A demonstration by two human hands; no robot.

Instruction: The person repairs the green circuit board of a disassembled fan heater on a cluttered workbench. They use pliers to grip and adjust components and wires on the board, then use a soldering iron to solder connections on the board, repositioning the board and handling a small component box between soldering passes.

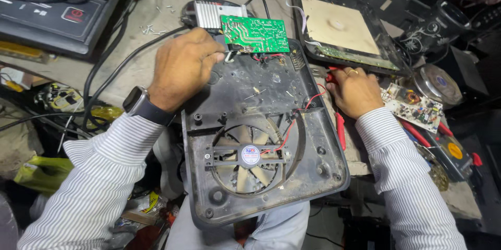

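A dusty dark plastic appliance base (313, 140) lies open in front of me, with a round cooling fan (250, 155) and red and black wires inside. My left hand (182, 67), with a dark watch on the wrist, grips the lower left edge of a green circuit board (254, 34) that is tilted up at the base's far edge, next to a finned metal heat sink (216, 14). My right hand (355, 91) rests on the bench at the base's right edge, closed over a red-handled tool (340, 127) whose handle sticks out toward me.
A black glass-top cover with a beige sheet (339, 25) lies upside down at the back right. A small circuit board (415, 106), red-handled pliers and round parts lie at right. Another appliance (52, 18) and black cables (112, 57) sit at left; scattered screws lie on the concrete bench.
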